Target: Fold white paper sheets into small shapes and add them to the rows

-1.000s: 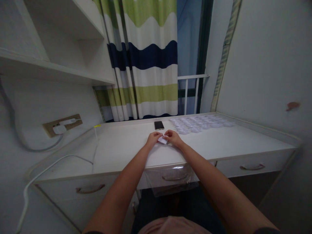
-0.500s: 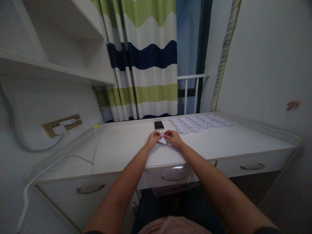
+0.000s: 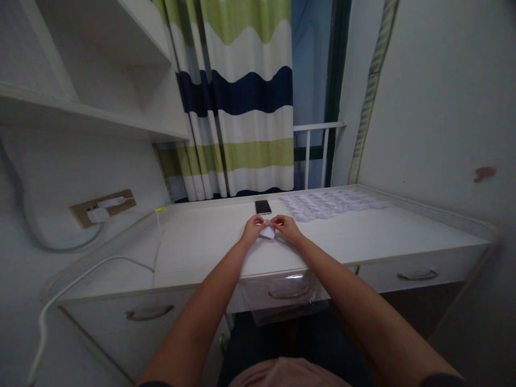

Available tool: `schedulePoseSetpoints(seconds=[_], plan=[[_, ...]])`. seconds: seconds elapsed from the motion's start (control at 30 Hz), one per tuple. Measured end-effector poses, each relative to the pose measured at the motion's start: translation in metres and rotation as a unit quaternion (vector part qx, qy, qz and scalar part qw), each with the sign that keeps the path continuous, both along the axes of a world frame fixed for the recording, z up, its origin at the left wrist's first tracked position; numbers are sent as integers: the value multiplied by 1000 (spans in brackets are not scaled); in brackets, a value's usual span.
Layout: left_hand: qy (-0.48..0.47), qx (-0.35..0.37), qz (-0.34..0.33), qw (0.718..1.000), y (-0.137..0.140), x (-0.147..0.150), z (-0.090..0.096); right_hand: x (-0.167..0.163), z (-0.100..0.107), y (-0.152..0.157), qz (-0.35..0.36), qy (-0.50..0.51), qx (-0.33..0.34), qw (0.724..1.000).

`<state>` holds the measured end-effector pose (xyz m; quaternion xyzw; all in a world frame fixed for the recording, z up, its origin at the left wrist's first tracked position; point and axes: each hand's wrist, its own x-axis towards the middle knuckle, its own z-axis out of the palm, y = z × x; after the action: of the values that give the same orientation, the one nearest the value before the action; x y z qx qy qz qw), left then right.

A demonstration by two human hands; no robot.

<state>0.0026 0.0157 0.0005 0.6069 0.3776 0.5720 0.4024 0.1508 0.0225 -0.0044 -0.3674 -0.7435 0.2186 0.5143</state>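
Observation:
Between my two hands, just above the white desk top, is a small piece of folded white paper [image 3: 267, 232]. My left hand [image 3: 253, 228] pinches its left side with thumb and fingers. On the other side, my right hand [image 3: 284, 226] grips the paper's upper right part. The fingertips cover its upper edge, so the exact folds there are hidden. A dark phone [image 3: 263, 207] lies flat just beyond my hands. To its right, several white folded paper pieces [image 3: 330, 204] are laid out in rows.
The white desk [image 3: 201, 247] has a raised back edge and drawers below. A clear plastic bag [image 3: 278, 301] hangs at its front, over a drawer handle. At left, a white cable [image 3: 97, 266] crosses the desk edge, under a shelf [image 3: 100, 115]. A striped curtain [image 3: 253, 129] hangs behind.
The paper between my hands has tilted slightly and its lower edge sits a little differently. My hands stay in nearly the same place, with the fingers shifting slightly.

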Motion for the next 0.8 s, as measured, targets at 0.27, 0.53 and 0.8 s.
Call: schedulePoseSetpoints(seconds=[0.27,0.53,0.8], plan=[[16,17,12,1000,-3,4,3,-7,4,-16,-105,-145,108,978],[4,-2,11,1000,4,1,-3,-10,13,-28,-151,-265,158,939],[-14,-24,17,999,5,1,-2,-15,18,-37,-160,-354,168,906]])
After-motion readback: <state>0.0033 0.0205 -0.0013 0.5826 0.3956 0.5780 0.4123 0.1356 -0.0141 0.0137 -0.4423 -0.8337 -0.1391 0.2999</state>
